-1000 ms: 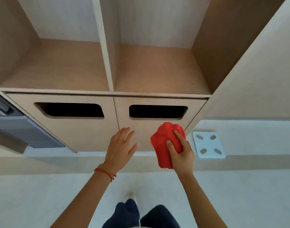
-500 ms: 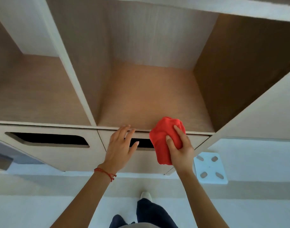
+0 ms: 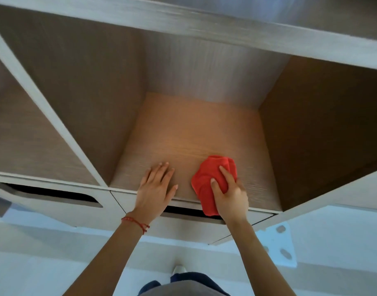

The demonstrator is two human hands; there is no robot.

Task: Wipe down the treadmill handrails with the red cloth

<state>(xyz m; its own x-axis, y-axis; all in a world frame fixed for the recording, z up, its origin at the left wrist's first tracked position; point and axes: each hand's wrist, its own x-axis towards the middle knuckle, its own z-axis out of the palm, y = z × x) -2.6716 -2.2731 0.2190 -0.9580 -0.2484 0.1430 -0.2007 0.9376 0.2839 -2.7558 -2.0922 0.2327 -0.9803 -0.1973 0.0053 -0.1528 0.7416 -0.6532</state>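
My right hand (image 3: 228, 195) grips a bunched red cloth (image 3: 209, 180) over the front edge of an open wooden cubby shelf (image 3: 183, 142). The cloth's lower end hangs past the shelf lip. My left hand (image 3: 155, 189) lies flat, fingers spread, on the same shelf just left of the cloth, a red string bracelet on its wrist. No treadmill or handrail is in view.
The cubby belongs to a light wooden cabinet with a vertical divider (image 3: 44, 107) and drawer fronts with dark cut-out handles (image 3: 55, 193) below. A white bathroom scale (image 3: 279, 246) lies on the pale floor at the right. My legs and one foot (image 3: 179, 269) show at the bottom.
Both hands moved forward and up from in front of the drawer fronts onto the cubby shelf. The view closed in on the cabinet and tilted upward.
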